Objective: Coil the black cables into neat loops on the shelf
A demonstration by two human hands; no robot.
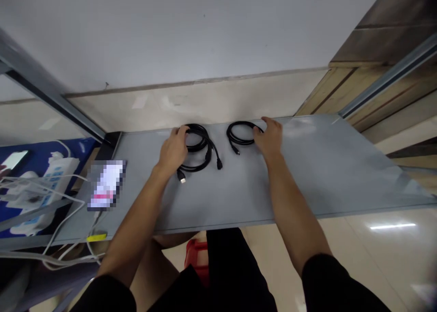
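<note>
Two coiled black cables lie on the grey shelf. The left coil (pixel 209 153), an HDMI cable, is the larger, with a flat plug showing bare metal at its front and another plug end at its right. My left hand (pixel 173 150) is at that coil's left edge, fingertips drawn together on the cable loops; its thumb is partly hidden. The right coil (pixel 243 142) is smaller and rounder, with one small plug end pointing forward. Beside its right edge, my right hand (pixel 269 138) has thumb and index finger spread, the thumb touching or nearly touching the cable.
The narrow grey shelf (pixel 218 202) runs along a wall (pixel 205 95). At left lie a phone with a blurred screen (pixel 107 184), a white power strip (pixel 56 180) and white charging cords. Metal posts stand at both ends. A red stool (pixel 197 255) is below.
</note>
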